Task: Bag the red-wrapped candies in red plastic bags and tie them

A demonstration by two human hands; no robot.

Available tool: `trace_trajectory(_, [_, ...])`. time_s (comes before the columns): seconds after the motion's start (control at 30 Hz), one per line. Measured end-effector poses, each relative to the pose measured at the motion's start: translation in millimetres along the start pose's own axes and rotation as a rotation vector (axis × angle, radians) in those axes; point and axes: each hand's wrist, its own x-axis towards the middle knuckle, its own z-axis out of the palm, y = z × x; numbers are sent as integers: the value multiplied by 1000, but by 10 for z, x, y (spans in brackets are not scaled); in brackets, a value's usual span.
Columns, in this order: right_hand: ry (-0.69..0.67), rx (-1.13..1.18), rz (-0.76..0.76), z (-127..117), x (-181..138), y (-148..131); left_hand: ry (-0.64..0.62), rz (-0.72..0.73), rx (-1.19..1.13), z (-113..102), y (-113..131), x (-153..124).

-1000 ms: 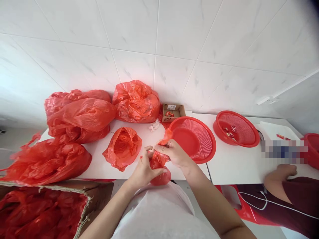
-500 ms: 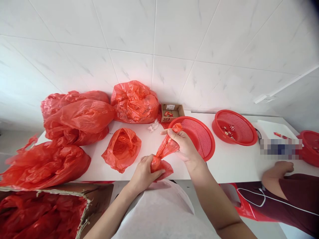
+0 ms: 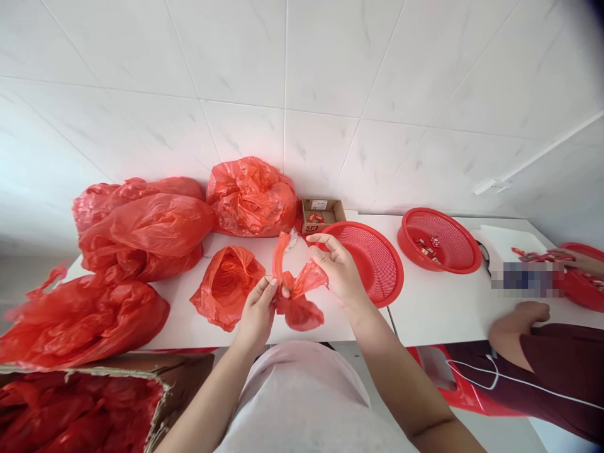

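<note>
A small red plastic bag (image 3: pixel 304 313) hangs over the table's front edge, gathered into a twist, its bottom rounded. My left hand (image 3: pixel 258 308) is closed on its gathered neck, thumb against the fingers, with one strip of film standing up above them. The bag's other loose end stretches to my right hand (image 3: pixel 340 270); that hand's index finger and thumb are apart, while its lower fingers, partly hidden, appear to keep the film against the palm. Left of my hands, a red bag with its mouth spread (image 3: pixel 228 286) stands on the white table (image 3: pixel 352 324).
Full red bags (image 3: pixel 252 198) are heaped at the back and left. A carton of red bags (image 3: pixel 70 409) stands below. A small cardboard box (image 3: pixel 330 214), a red basket (image 3: pixel 391 280) and another basket with small packets (image 3: pixel 465 251) line the table. A co-worker's arm (image 3: pixel 516 324) is at right.
The bag's twisted top has parted into two ends, one at each hand. My left hand has shifted left and up from the bag's body to its neck. A co-worker's hand now shows at far right.
</note>
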Motion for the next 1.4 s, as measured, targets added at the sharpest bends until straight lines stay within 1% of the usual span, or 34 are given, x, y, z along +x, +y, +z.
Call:
trace_trajectory(0.07, [-28,-256,-90,16,-4,-35,-65,-56,222,9,82,-35])
trace_trajectory(0.13, [-91,-489,-161,75,28,-46,-175,-84,471,34,183,-99])
trace_trajectory(0.2, [-139,-622,-165,169,88,-26,-271,-99,635,68,267,-170])
trace_trajectory(0.27, [-162,-674,-133,270,147,13,-308,-99,715,90,302,-220])
trace_trajectory(0.33, [-177,-687,-133,344,172,50,-281,-100,728,81,278,-230])
trace_trajectory(0.4, [-194,-696,-170,359,151,80,-205,-95,685,34,215,-201])
trace_trajectory(0.5, [-231,-780,-201,267,62,132,-68,-62,596,-74,134,-122])
trace_trajectory(0.6, [-238,-898,-196,137,-49,209,7,17,522,-157,142,-59])
trace_trajectory(0.67, [-185,-880,-223,90,-132,273,7,86,495,-182,189,-44])
trace_trajectory(0.73, [-107,-779,-239,87,-224,347,-15,124,490,-192,240,-50])
trace_trajectory(0.8, [-66,-646,-209,110,-315,431,-34,134,488,-201,271,-70])
trace_trajectory(0.87, [-78,-546,-146,130,-388,515,-43,176,494,-220,271,-94])
trace_trajectory(0.97, [-124,-535,-94,126,-424,589,-64,268,557,-271,231,-118])
trace_trajectory(1.03, [-131,-585,-143,104,-396,589,-104,325,623,-312,215,-121])
trace_trajectory(1.1, [-152,-608,-206,80,-347,567,-171,358,679,-351,225,-111])
trace_trajectory(1.2, [-230,-553,-213,53,-280,541,-266,338,705,-399,278,-88])
trace_trajectory(1.27, [-273,-489,-180,48,-260,540,-282,304,677,-416,298,-79])
trace_trajectory(1.33, [-287,-455,-161,55,-264,541,-263,256,616,-413,278,-77])
trace_trajectory(1.4, [-264,-460,-154,74,-288,535,-203,225,511,-382,212,-80])
